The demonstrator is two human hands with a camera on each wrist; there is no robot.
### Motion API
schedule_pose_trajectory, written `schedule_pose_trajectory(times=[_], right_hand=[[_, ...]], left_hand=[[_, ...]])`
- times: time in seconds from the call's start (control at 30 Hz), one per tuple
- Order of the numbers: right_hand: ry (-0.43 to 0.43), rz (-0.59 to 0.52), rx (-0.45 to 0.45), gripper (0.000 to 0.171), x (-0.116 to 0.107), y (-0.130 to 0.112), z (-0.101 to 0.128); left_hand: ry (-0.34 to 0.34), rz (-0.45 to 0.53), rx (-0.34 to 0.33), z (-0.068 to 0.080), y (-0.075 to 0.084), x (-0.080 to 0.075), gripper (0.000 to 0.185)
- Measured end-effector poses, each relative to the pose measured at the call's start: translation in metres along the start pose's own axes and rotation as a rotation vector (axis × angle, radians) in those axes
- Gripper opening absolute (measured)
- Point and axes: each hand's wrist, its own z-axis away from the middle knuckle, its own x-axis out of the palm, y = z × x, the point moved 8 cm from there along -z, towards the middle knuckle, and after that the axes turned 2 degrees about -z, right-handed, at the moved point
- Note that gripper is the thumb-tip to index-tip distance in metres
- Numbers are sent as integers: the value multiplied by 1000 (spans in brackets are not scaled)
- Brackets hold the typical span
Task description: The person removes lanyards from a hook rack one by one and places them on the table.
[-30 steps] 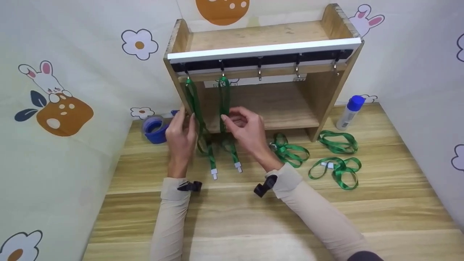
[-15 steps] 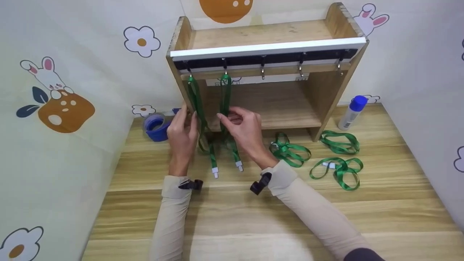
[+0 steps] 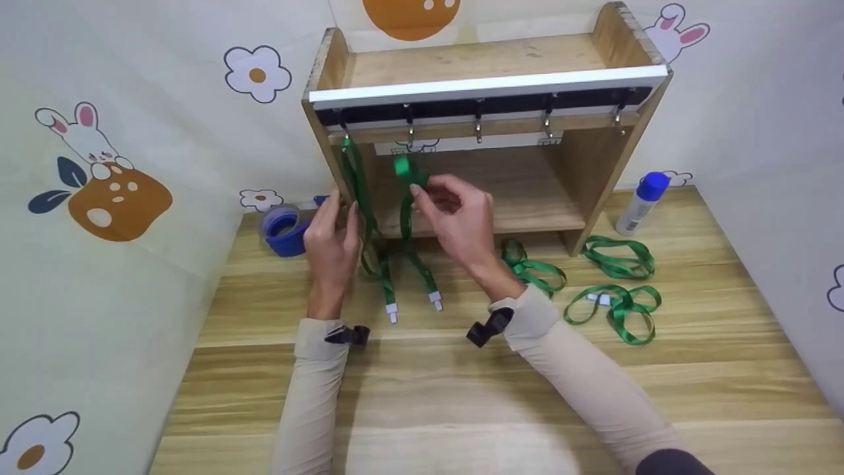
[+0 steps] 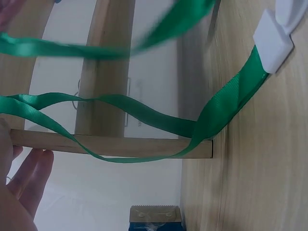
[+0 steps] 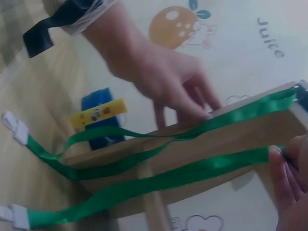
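My right hand (image 3: 465, 221) pinches a green lanyard (image 3: 406, 221) between thumb and fingertips. The lanyard's upper loop sits just below the second hook (image 3: 410, 134), apart from it, and its white clip (image 3: 434, 298) hangs down toward the table. Another green lanyard (image 5: 255, 111) hangs from the leftmost hook (image 3: 343, 128). With my left hand (image 3: 330, 244) I hold the left side panel (image 4: 144, 147) of the small wooden shelf (image 3: 508, 191), thumb on one side and fingers on the other. This hand is right beside the hanging lanyard.
Several coiled green lanyards (image 3: 618, 258) lie on the table at the shelf's right front. A glue stick (image 3: 639, 204) with a blue cap stands behind them. Left of the shelf is a blue tape roll (image 3: 285, 237). More metal hooks (image 3: 479, 128) line the black strip.
The second lanyard has come off its hook; my right hand has shifted slightly up and to the right with it. My left hand stays on the side panel.
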Motion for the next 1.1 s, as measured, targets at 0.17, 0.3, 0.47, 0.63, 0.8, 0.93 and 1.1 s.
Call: schedule_pose_trajectory(times=[0.17,0.3,0.47,0.63,0.8,0.93,1.1], right_hand=[[-10,-27,-96,12,-24,-23,-7],[-4,-13,-108,13,-44,-32,-12],[-55,-20,-48,13,-55,-33,-10],[-298,-51,70,13,-41,-24,9],[-567,-23,240,14,-28,-6,37],[-681,107,326,13,-27,14,53],[-710,180,411,14,-29,45,64]], left_hand=[[32,15,43,-1,1,-2,37],[24,15,40,-1,0,-3,37],[11,2,29,-1,0,-3,37],[2,3,16,0,1,-2,37],[-5,8,9,0,1,0,36],[-7,-5,11,0,1,1,37],[23,3,37,1,3,-1,39]])
